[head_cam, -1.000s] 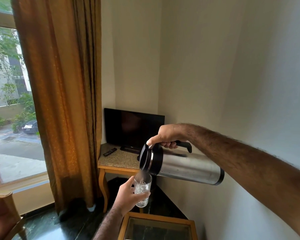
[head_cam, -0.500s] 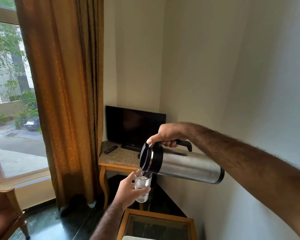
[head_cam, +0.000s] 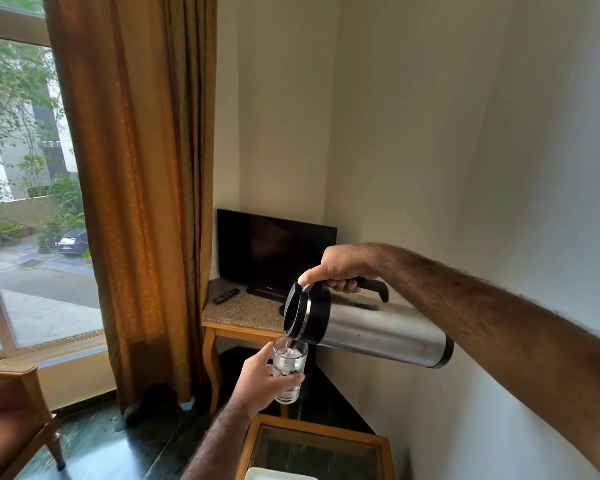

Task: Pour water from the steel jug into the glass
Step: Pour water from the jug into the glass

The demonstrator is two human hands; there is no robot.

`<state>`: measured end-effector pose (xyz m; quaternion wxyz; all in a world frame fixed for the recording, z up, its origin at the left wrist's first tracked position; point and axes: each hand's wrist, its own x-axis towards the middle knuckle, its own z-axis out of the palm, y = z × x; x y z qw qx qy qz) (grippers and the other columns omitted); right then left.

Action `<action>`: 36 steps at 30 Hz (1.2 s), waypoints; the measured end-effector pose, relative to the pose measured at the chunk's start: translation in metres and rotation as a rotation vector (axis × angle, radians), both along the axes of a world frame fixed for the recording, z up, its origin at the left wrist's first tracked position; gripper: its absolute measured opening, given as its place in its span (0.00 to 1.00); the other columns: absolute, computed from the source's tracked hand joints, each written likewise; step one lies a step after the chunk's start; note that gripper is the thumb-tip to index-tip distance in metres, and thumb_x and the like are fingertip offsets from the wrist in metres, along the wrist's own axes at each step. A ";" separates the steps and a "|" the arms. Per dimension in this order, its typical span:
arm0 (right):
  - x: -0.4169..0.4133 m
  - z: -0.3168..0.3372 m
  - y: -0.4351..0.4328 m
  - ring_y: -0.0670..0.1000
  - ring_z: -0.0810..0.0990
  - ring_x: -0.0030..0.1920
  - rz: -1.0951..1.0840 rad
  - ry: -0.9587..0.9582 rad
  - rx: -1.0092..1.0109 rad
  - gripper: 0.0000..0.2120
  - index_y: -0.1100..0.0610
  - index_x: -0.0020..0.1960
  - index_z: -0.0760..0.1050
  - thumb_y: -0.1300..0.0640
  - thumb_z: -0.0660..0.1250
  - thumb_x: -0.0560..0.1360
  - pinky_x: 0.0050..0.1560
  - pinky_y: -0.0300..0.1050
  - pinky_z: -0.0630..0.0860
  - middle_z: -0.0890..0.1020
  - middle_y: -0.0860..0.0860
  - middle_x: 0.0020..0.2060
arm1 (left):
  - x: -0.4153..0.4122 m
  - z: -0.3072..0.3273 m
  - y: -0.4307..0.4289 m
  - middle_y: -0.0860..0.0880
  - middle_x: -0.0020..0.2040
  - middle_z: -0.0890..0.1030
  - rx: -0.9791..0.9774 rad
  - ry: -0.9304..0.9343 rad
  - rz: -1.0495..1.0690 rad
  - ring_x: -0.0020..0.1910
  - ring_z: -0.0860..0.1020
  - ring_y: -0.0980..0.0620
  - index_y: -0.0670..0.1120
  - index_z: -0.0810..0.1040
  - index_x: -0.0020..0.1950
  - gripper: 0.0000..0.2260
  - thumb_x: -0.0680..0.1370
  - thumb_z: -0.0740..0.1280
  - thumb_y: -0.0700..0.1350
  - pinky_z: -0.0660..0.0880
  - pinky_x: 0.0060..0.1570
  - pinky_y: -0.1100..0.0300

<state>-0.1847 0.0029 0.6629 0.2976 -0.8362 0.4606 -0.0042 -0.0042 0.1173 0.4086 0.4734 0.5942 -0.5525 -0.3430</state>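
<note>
My right hand (head_cam: 340, 268) grips the black handle of the steel jug (head_cam: 381, 329), thumb on its black lid. The jug lies almost on its side in the air, spout down to the left. Water runs from the spout into a clear glass (head_cam: 289, 370) just below it. My left hand (head_cam: 260, 379) is wrapped around that glass and holds it upright in mid-air. The glass is more than half full of bubbling water.
A glass-topped wooden table (head_cam: 312, 433) sits below my hands, with a white object at its near edge. Behind stands a stone-topped side table (head_cam: 243, 311) with a dark TV (head_cam: 274, 251) and a remote (head_cam: 226, 295). A brown curtain (head_cam: 136, 188), window and chair (head_cam: 11, 407) are at the left.
The water level in the glass has risen. Both hands, jug and glass have stayed nearly in place; the view has shifted slightly.
</note>
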 end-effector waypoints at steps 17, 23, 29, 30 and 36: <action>0.006 0.002 0.007 0.47 0.69 0.22 -0.013 0.019 -0.001 0.30 0.50 0.20 0.76 0.36 0.74 0.75 0.27 0.40 0.68 0.72 0.46 0.22 | 0.006 -0.006 0.004 0.56 0.54 0.90 -0.003 0.005 0.016 0.51 0.89 0.57 0.58 0.82 0.60 0.25 0.64 0.84 0.50 0.84 0.47 0.61; 0.008 0.000 0.012 0.46 0.69 0.20 -0.008 0.039 -0.012 0.31 0.51 0.20 0.76 0.37 0.73 0.76 0.26 0.38 0.69 0.73 0.45 0.21 | 0.004 -0.004 0.009 0.64 0.53 0.89 -0.003 0.000 0.006 0.50 0.89 0.60 0.59 0.81 0.60 0.26 0.64 0.83 0.51 0.83 0.46 0.65; 0.007 -0.001 0.015 0.46 0.70 0.21 -0.006 0.024 -0.001 0.30 0.50 0.20 0.77 0.37 0.73 0.77 0.26 0.39 0.70 0.73 0.46 0.21 | 0.003 -0.004 0.011 0.66 0.55 0.87 -0.021 0.003 0.005 0.52 0.88 0.63 0.61 0.80 0.61 0.27 0.64 0.84 0.51 0.83 0.42 0.69; 0.007 -0.002 0.015 0.47 0.70 0.21 -0.010 0.020 0.000 0.30 0.51 0.21 0.76 0.38 0.74 0.77 0.27 0.39 0.70 0.73 0.46 0.22 | 0.003 -0.004 0.011 0.67 0.55 0.87 -0.023 0.003 0.005 0.52 0.88 0.63 0.62 0.80 0.60 0.27 0.64 0.84 0.51 0.83 0.42 0.70; 0.006 -0.005 0.015 0.46 0.70 0.21 -0.011 0.020 0.005 0.31 0.50 0.19 0.77 0.37 0.73 0.77 0.26 0.39 0.70 0.73 0.45 0.21 | 0.004 -0.006 0.011 0.68 0.54 0.87 -0.019 -0.009 0.005 0.52 0.87 0.64 0.64 0.80 0.58 0.26 0.64 0.84 0.52 0.82 0.41 0.71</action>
